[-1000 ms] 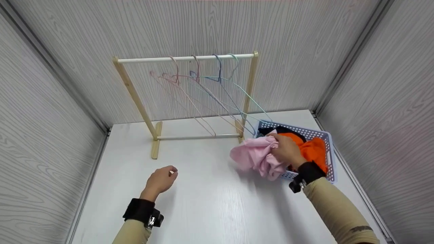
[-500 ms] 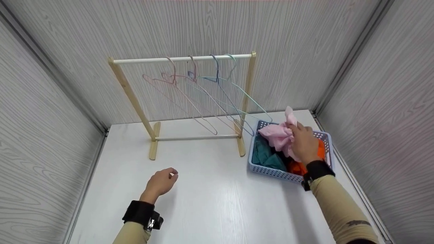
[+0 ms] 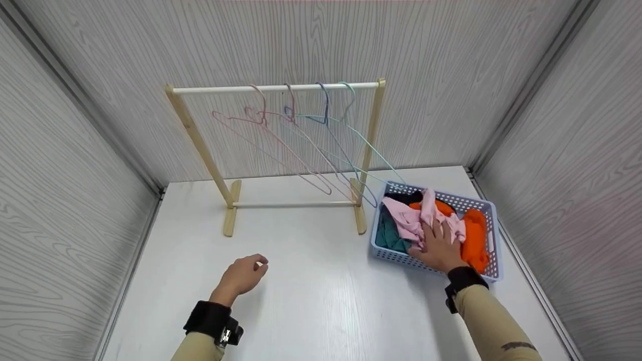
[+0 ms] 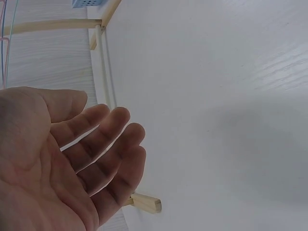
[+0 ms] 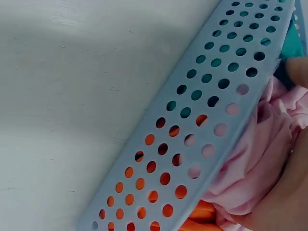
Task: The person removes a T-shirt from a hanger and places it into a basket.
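With fingers spread, my right hand (image 3: 439,249) rests on a crumpled pink cloth (image 3: 405,216) on top of the pile in the blue basket (image 3: 401,257). Around the pink cloth lie a dark green cloth (image 3: 390,233), orange cloth (image 3: 475,240) and a black cloth (image 3: 401,197). In the right wrist view the pink cloth (image 5: 250,163) bunches against the perforated basket wall (image 5: 192,110). My left hand (image 3: 244,275) hovers over the white table, loosely curled, holding nothing. The left wrist view shows its palm (image 4: 43,178) with nothing in it.
A wooden rack (image 3: 200,145) with a white top rail (image 3: 215,90) stands at the back. Several hangers hang on it: pink (image 3: 264,123), blue (image 3: 327,108) and mint green (image 3: 373,148). The mint one reaches over the basket's back left corner. Grey panels (image 3: 65,150) wall the table.
My right hand has brought the pink cloth from the basket's left side back over it, then let go and flattened on it. The left hand has hardly moved.
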